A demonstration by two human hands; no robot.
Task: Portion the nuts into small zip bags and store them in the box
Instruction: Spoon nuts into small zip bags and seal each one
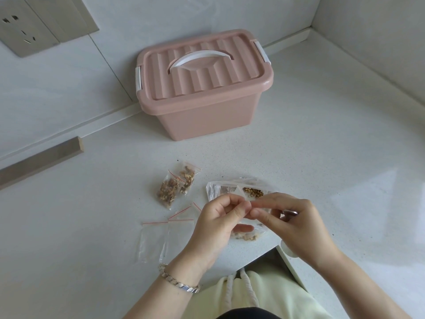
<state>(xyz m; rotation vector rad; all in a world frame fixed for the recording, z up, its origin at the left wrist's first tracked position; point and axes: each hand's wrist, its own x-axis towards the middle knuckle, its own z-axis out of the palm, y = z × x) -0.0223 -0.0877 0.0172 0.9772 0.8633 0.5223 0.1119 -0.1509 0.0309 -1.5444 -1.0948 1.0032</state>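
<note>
A wooden strip [43, 160] lies on the countertop [322, 134], wall socket [23, 26] above.

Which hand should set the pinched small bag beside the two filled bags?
Left, probably. The left hand and right hand both pinch the small bag, but the two filled bags lie on the left hand's side; the right would have to cross over.

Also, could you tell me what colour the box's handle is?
The handle is white, on a pink lid; seen in the head view.
</note>
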